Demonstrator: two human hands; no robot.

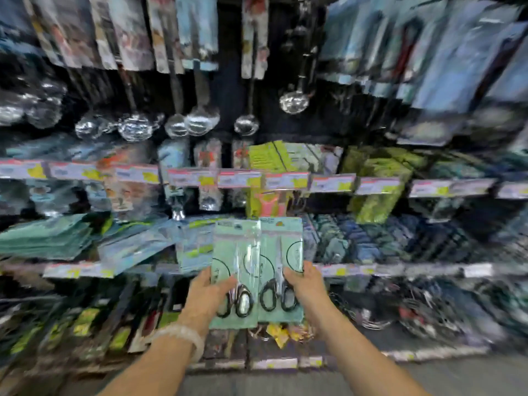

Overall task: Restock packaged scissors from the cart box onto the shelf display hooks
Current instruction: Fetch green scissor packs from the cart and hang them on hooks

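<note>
Holding 2 packaged scissors up side by side, the left hand (207, 295) grips the left pack (235, 270) and the right hand (304, 287) the right pack (281, 261). Neither hangs yet; display hooks beyond the hands are blurred, so hanging remains.

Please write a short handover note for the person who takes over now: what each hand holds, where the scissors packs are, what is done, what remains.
Left hand: grips the left scissors pack at its lower left edge.
Right hand: grips the right scissors pack at its right edge.
Both packs are held upright, side by side, in front of the shelf.
Done: two packs taken in hand.
Left: hang both on a hook. The cart box is out of view; the picture is blurred.
</note>
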